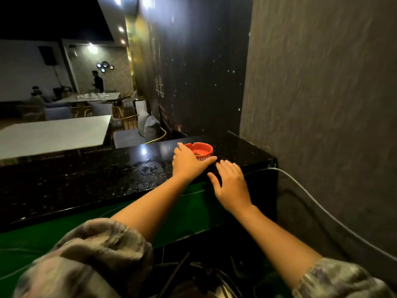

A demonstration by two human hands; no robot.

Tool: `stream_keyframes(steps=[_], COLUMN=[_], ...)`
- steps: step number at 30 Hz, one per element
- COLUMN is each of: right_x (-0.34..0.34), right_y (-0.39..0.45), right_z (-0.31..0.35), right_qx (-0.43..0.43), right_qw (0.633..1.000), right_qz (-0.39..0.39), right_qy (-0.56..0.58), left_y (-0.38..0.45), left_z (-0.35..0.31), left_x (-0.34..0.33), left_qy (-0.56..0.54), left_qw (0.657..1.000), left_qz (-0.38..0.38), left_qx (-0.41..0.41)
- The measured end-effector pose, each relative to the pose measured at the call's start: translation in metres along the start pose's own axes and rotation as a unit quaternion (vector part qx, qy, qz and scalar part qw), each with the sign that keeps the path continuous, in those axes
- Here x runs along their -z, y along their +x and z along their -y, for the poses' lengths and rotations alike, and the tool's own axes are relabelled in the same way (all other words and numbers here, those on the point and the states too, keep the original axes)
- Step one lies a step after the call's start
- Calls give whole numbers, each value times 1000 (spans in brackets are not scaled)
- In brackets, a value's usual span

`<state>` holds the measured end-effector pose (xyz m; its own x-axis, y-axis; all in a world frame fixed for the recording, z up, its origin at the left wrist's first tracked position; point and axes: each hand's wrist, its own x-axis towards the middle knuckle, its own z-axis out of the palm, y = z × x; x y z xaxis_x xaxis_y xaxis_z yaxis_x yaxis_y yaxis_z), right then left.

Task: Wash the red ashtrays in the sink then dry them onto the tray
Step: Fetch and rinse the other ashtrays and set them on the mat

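A red ashtray (200,149) with white lettering on its side stands on the wet black stone counter (86,175), near its far right end. My left hand (189,162) wraps around the ashtray's near left side, thumb across the front, fingers behind the rim. My right hand (231,184) hovers just right of and nearer than the ashtray, fingers spread, holding nothing. No sink or tray shows in this view.
A puddle (148,166) lies on the counter left of the ashtray. A grey textured wall (322,104) rises at the right, with a hose (311,198) running down it. A green surface (182,214) lies below the counter edge. Dining tables, chairs and people fill the far left.
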<state>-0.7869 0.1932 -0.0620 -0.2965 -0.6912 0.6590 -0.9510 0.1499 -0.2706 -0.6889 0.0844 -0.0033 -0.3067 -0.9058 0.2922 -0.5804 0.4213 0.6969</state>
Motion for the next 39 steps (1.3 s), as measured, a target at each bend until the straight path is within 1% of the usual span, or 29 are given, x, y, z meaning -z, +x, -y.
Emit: stream_keyframes(steps=[3,6,9,11,13,16,17,19,21,24,27,29,32,34,36,39], right_x=[-4,-3,5,17,35,57,62,66,66,60,54,46,32,23,14,4], right_y=[1,-1,0,3,-3,-35,-48,-75,-101,-144,-188,-217,-257,-283,-311,-347], right_z=[-3,-1,5,12,29,67,82,113,140,176,211,230,256,269,275,272], right_qx=[15,14,-15,-70,-119,-103,-103,-132,-156,-173,-182,-181,-141,-127,-131,-134], right_qw=[1000,1000,998,987,960,916,892,834,802,790,766,756,789,801,800,796], right_qz=[-15,0,54,106,137,159,174,208,228,250,277,299,339,354,369,405], right_qy=[-9,-6,28,103,215,353,405,494,530,533,551,554,492,466,454,430], left_y=[4,0,-16,-34,-60,-107,-125,-159,-190,-232,-267,-292,-333,-359,-382,-410], left_z=[1,7,15,21,29,49,57,75,94,126,170,203,245,268,291,320], left_x=[-4,2,20,38,59,90,101,124,144,177,208,224,232,227,216,200], left_qy=[4,-30,-68,-95,-106,-114,-119,-115,-93,-58,-38,-56,-73,-105,-144,-169], left_qw=[1000,999,995,989,984,981,979,977,978,984,980,978,971,961,949,931], left_qz=[-23,-25,-20,-22,-13,29,39,52,61,84,152,185,227,254,277,307], left_qx=[4,-16,-64,-108,-141,-156,-161,-172,-175,-144,-121,-84,-25,10,54,104])
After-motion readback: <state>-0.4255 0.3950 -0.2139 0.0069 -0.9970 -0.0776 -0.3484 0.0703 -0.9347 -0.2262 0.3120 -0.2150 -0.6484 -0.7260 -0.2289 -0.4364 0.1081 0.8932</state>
